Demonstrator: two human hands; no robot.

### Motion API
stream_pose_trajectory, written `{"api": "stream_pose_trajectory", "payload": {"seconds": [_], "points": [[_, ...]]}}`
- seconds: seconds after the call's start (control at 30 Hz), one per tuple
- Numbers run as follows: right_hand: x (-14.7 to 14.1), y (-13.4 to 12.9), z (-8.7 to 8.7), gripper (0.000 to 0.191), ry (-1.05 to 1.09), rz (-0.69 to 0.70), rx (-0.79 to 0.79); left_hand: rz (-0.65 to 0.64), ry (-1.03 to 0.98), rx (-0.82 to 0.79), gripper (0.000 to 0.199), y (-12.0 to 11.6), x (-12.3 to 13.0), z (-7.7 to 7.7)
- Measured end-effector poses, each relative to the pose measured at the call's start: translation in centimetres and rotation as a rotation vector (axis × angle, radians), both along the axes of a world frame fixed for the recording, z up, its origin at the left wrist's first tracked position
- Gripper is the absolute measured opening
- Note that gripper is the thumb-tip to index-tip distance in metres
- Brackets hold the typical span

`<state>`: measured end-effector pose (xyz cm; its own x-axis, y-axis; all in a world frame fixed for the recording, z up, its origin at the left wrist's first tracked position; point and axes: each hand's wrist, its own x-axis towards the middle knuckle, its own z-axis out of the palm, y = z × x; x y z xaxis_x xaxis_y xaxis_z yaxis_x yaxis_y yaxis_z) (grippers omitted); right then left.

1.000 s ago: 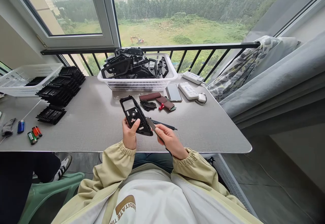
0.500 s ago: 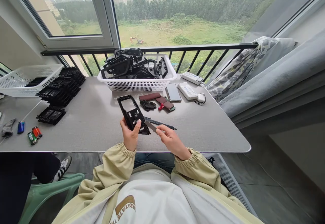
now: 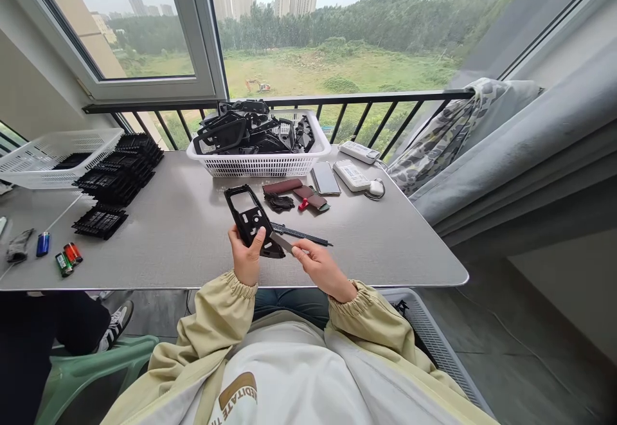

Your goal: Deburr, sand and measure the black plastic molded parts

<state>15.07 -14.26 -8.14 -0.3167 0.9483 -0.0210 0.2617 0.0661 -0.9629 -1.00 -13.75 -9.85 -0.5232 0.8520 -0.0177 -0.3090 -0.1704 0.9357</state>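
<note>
My left hand (image 3: 247, 254) is closed on a black plastic frame (image 3: 243, 203), thumb on its face and fingers behind it. The frame is tilted, with one large window at its upper end and smaller cutouts below. A flat grey strip (image 3: 281, 241) is pinched between the thumb and fingers of my right hand (image 3: 322, 267). Its far end meets the frame's lower right edge; whether it is a file or a blade I cannot tell. Just behind the strip, a long dark tool like a caliper (image 3: 308, 236) lies on the table.
A white basket (image 3: 260, 166) heaped with black plastic parts stands by the window railing. Brown abrasive-looking pieces (image 3: 282, 186), a black crumpled item (image 3: 278, 202) and a phone (image 3: 326, 179) lie before it. Stacked black grilles (image 3: 118, 168) and batteries (image 3: 72, 253) are left. Another person's shoe (image 3: 116, 325) shows below.
The strip and my right hand have shifted slightly left against the frame. My left hand keeps its hold. The whole view has tilted up a little.
</note>
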Motion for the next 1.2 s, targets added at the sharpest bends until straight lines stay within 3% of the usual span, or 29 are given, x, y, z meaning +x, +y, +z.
{"api": "stream_pose_trajectory", "payload": {"seconds": [0.17, 0.3, 0.37, 0.43, 0.57, 0.8, 1.03, 1.2], "points": [[-0.1, -0.1, -0.2, 0.038, 0.066, 0.030, -0.140, 0.003, -0.136, -0.036, 0.069, 0.0, 0.0, 0.8], [0.1, 0.3, 0.2, 0.039, -0.011, 0.052, -0.101, 0.030, -0.246, -0.082, 0.060, 0.2, -0.5, 1.7], [0.5, 1.3, 0.7, 0.036, -0.193, 0.021, 0.008, 0.068, -0.302, -0.095, 0.050, 0.5, -1.1, 2.1], [0.9, 3.0, 1.4, 0.033, -0.510, 0.008, 0.114, 0.105, -0.342, -0.091, 0.040, 0.9, -1.7, 2.3], [0.6, 7.0, 2.1, 0.029, -0.692, 0.044, 0.115, 0.084, -0.362, -0.086, 0.028, 1.9, -2.3, 2.4], [-1.8, 11.1, -0.3, 0.028, -0.916, 0.161, 0.145, 0.023, -0.269, -0.154, 0.026, 4.1, -1.6, 1.1], [-2.3, 11.6, -2.0, 0.027, -0.968, 0.198, 0.337, 0.030, -0.151, -0.252, 0.030, 7.2, -2.3, -1.2], [-2.1, 11.4, -2.4, 0.022, -0.905, 0.169, 0.430, 0.022, 0.020, -0.347, 0.031, 8.0, -2.9, -2.0]]}}
